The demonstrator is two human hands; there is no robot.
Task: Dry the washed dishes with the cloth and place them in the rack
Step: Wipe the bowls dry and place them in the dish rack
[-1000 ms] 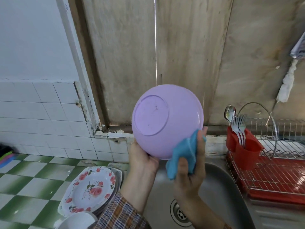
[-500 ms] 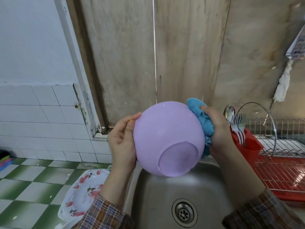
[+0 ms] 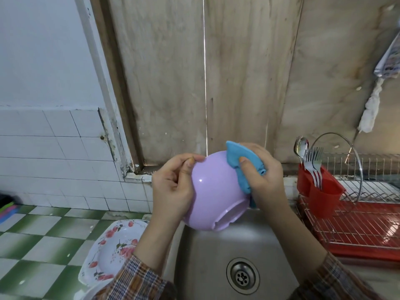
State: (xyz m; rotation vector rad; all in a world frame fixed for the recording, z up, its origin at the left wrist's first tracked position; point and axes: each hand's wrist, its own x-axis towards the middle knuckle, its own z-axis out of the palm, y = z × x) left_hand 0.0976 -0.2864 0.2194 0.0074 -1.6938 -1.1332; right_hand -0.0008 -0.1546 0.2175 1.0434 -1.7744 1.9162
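A lilac plastic bowl (image 3: 213, 191) hangs over the steel sink (image 3: 216, 256), its base turned down and toward me. My left hand (image 3: 173, 187) grips its left rim with curled fingers. My right hand (image 3: 262, 176) holds a blue cloth (image 3: 242, 167) bunched against the bowl's upper right side, thumb on top of the cloth. The wire dish rack (image 3: 357, 224) on a red drip tray stands to the right. A stack of flowered plates (image 3: 114, 250) lies on the counter to the left of the sink.
A red cutlery cup (image 3: 318, 189) with forks and a spoon hangs at the rack's near corner. The counter (image 3: 43, 245) is green and white checked tile. A wooden panel rises behind the sink. A rag hangs on the wall at the upper right.
The bowl has turned further, its base swinging down toward the sink. My right hand has slid the cloth from the bowl's right side up to its top. My left hand has shifted its grip at the rim.
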